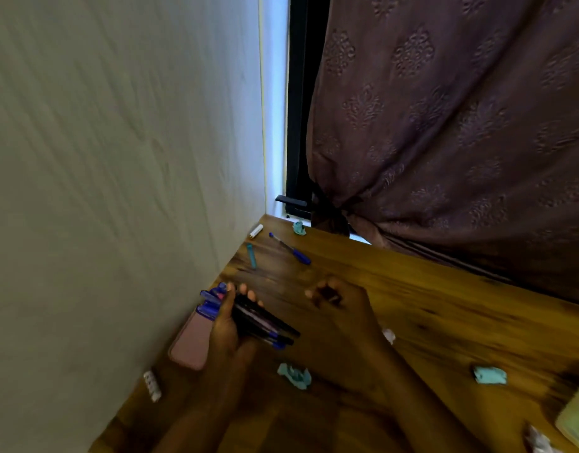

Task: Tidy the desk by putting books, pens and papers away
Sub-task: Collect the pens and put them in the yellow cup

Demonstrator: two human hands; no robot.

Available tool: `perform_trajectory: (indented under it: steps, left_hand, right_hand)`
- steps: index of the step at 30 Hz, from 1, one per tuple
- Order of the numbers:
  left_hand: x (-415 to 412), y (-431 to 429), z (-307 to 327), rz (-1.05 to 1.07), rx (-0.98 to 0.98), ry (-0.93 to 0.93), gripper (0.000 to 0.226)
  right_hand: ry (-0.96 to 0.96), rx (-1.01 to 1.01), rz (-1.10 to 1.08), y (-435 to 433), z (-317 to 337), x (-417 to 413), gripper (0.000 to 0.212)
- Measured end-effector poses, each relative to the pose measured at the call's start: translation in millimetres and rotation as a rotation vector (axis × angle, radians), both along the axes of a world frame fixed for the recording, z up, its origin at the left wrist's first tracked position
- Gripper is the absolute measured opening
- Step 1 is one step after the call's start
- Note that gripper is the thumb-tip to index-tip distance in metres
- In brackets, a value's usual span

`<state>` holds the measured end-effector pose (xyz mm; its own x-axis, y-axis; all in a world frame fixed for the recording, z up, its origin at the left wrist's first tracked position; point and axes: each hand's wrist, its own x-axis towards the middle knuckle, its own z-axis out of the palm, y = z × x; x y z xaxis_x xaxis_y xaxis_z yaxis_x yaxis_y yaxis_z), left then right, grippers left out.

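My left hand (pixel 231 325) grips a bundle of blue and black pens (pixel 265 323) above the wooden desk (pixel 428 299), close to the wall. My right hand (pixel 340 302) hovers just right of it with fingers curled and nothing visible in them. Farther back on the desk lie a blue pen (pixel 291 249), a teal pen cap (pixel 251 255) and a small white tube (pixel 256 231). Crumpled teal papers lie at the back corner (pixel 298 228), near my left wrist (pixel 294 376) and at the right (pixel 489 375). A white paper scrap (pixel 389 335) sits beside my right wrist.
A pink phone (pixel 192 343) lies against the wall under my left hand. A white strip (pixel 152 385) rests near the wall lower down. A pale green book edge (pixel 575 420) and crumpled white paper (pixel 538 441) show at the lower right. A brown curtain (pixel 445 125) hangs behind the desk.
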<state>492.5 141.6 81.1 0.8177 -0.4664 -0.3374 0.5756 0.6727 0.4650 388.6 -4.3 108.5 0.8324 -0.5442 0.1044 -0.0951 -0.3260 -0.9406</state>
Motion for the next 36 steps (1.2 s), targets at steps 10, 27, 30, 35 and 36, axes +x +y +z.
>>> perform_trajectory:
  steps: [10,27,30,35,36]
  left_hand:
    - [56.6,-21.1,-25.5,-0.051,0.041,0.171,0.038]
    - [38.5,-37.9,-5.7,-0.462,-0.083,0.107,0.027]
    - [20.3,-44.9,2.2,-0.556,-0.004,0.126,0.031]
    - [-21.6,-55.4,20.8,-0.637,0.051,0.108,0.028]
    - [-30.5,-57.9,23.2,-0.653,0.063,0.092,0.027]
  right_hand:
    - [0.682,-0.626,-0.156,-78.1,-71.1,149.6,0.042]
    - [0.157,0.06,0.069,-82.2,110.0,39.2,0.024]
    - [0.275,-0.078,0.168,-78.7,116.9,36.2,0.024]
    - [0.481,-0.341,0.247,-52.6,88.0,32.0,0.017]
    - [0.513,-0.399,0.249,-48.4,85.2,29.0,0.018]
